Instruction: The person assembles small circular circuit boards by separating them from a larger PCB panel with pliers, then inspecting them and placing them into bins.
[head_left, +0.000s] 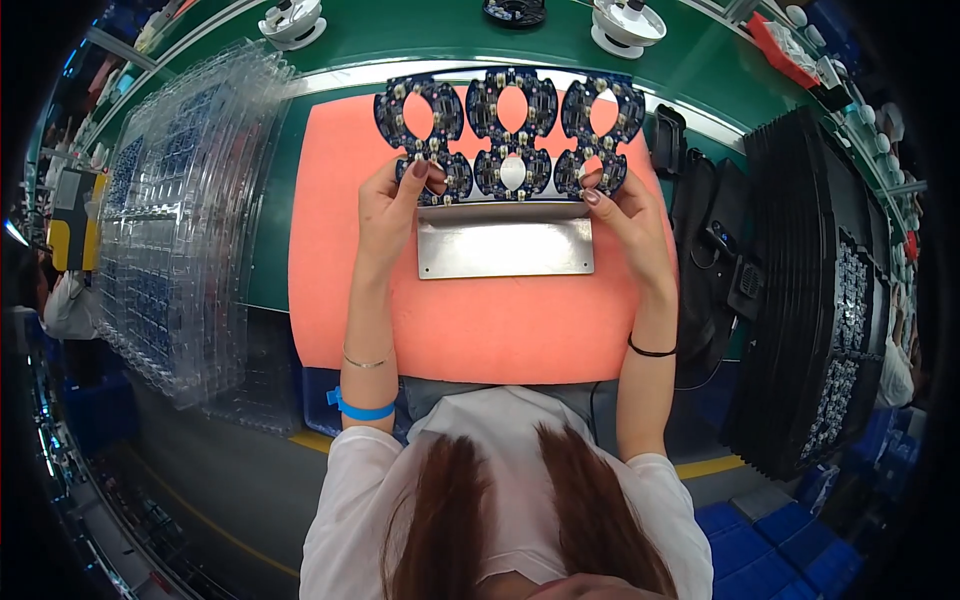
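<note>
Left grip [385, 210] and right grip [642, 225] pinch board [512, 142] edges; mat [330, 230] extends leftward.

The circuit-board panel [512, 143] is dark navy, speckled with pale and silvery components; the mat [500, 325] is plain salmon-pink, the metal fixture [505, 247] silver, the tabletop [390, 38] deep green, the wristband [366, 409] bright blue, the stacked trays [785, 290] on the right black.

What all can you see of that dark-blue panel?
The dark-blue panel resembles a circuit board: six ring-like sections, two rows of three, with openings and small components. The left hand and right hand grip its near corners. It's just beyond the shiny metal piece; contact and tilt are unclear.
</note>
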